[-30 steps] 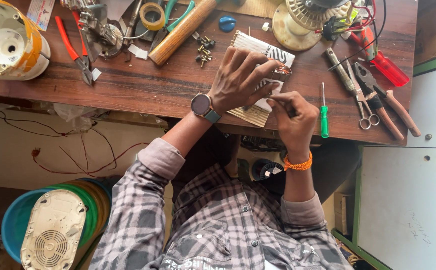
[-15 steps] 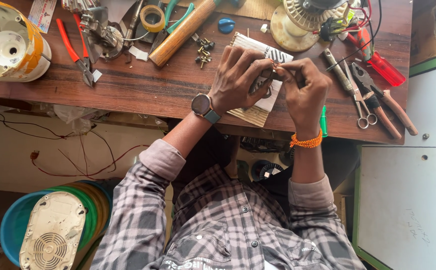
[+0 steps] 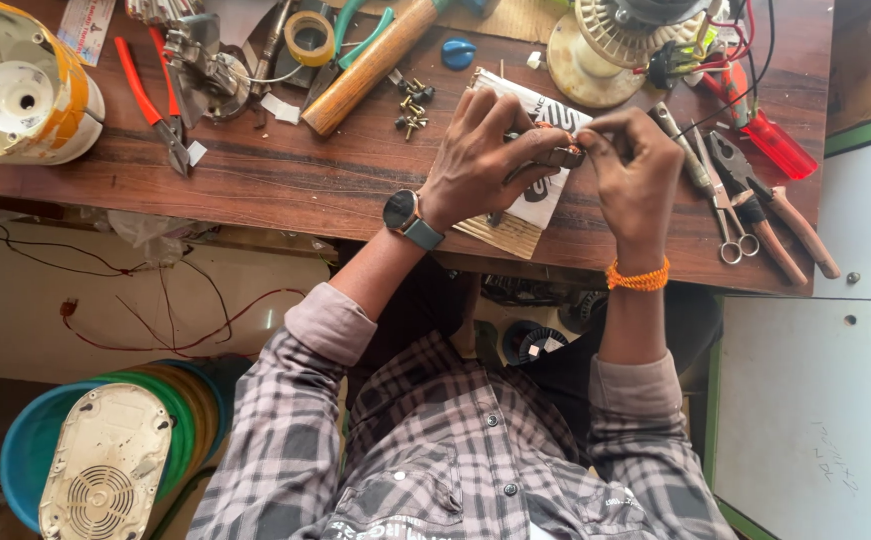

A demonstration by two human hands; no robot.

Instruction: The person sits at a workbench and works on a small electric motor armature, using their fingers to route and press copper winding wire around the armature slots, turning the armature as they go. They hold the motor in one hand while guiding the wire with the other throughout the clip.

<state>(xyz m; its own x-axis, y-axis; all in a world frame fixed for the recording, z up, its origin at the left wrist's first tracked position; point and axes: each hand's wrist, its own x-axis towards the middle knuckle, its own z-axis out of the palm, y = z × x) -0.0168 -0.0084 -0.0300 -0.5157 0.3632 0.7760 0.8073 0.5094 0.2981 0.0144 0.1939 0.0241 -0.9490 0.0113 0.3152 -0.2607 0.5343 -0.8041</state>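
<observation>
Two hands meet over a wooden workbench (image 3: 286, 180), largest element of the view. Next in size, a white appliance housing (image 3: 16, 90) stands at its far left corner. A printed cardboard piece (image 3: 536, 190) lies beneath the hands. Left hand (image 3: 481, 150), wristwatch on its wrist, curls its fingers closed around a small dark metal part (image 3: 559, 156); right hand (image 3: 636, 165) pinches the part's other end between thumb and fingertips. Compared with one second earlier, the right hand has risen from the near bench edge to join the left, leaving the green screwdriver.
</observation>
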